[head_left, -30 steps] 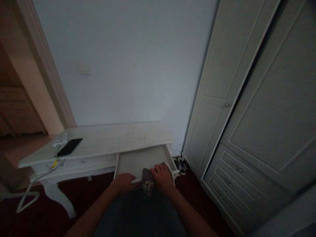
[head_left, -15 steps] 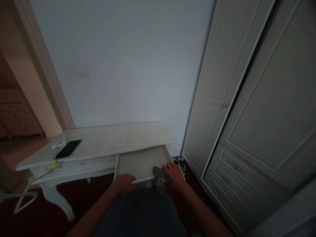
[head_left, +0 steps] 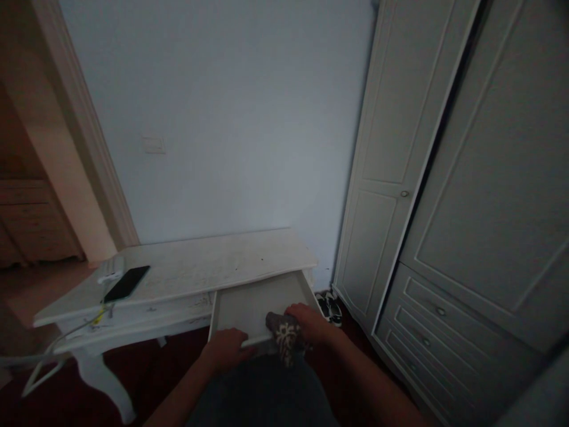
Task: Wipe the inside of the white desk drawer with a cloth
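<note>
A pulled-out drawer (head_left: 249, 305) of the white desk (head_left: 208, 258) lies in front of me, its pale inside showing. My left hand (head_left: 227, 349) is closed over the left part of the drawer's front edge, fingers on the inner side. In my right hand (head_left: 306, 323) is a bunched grey cloth (head_left: 287, 338) with a light branching pattern. The cloth hangs over the right part of the drawer's front edge, with one end inside the drawer. My right fingertips are partly hidden by it.
A black phone (head_left: 127, 283) and a white power strip (head_left: 111, 268) with a cable lie on the desk's left end. Black-and-white shoes (head_left: 329, 308) stand on the dark red floor, beside the grey wardrobe (head_left: 377, 237). A doorway is at the far left.
My right hand and the cloth have shifted left along the drawer's front edge. My left hand still grips the edge. The whole view has tipped slightly.
</note>
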`<state>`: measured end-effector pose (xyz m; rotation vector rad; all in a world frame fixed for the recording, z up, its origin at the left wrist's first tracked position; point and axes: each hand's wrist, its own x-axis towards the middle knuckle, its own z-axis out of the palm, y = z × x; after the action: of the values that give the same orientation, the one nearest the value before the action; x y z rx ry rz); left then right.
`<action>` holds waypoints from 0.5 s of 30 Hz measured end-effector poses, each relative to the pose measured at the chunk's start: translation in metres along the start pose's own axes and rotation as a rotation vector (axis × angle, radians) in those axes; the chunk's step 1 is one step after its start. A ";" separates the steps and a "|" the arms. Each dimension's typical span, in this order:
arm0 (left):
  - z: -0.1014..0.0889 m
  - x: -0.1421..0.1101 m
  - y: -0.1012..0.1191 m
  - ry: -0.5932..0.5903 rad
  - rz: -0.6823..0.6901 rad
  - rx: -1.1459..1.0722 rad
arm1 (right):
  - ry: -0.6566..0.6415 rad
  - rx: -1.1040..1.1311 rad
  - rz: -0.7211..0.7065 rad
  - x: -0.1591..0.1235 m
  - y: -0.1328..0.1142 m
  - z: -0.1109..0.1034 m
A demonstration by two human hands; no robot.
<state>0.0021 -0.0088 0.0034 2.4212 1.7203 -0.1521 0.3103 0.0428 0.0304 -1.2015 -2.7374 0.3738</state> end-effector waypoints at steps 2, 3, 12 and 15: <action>0.002 0.001 -0.001 -0.001 0.007 -0.004 | -0.027 -0.010 0.028 -0.008 0.013 -0.009; 0.002 0.001 -0.002 -0.003 0.011 -0.008 | -0.030 -0.035 0.057 -0.011 0.017 -0.010; -0.003 -0.001 0.001 -0.017 0.024 0.015 | 0.186 -0.217 0.182 -0.019 -0.012 0.027; -0.004 -0.002 0.002 -0.019 0.025 0.012 | 0.090 -0.112 0.118 -0.016 -0.006 0.011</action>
<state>0.0037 -0.0106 0.0081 2.4406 1.6853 -0.1828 0.3142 0.0249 0.0213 -1.3765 -2.6496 0.1751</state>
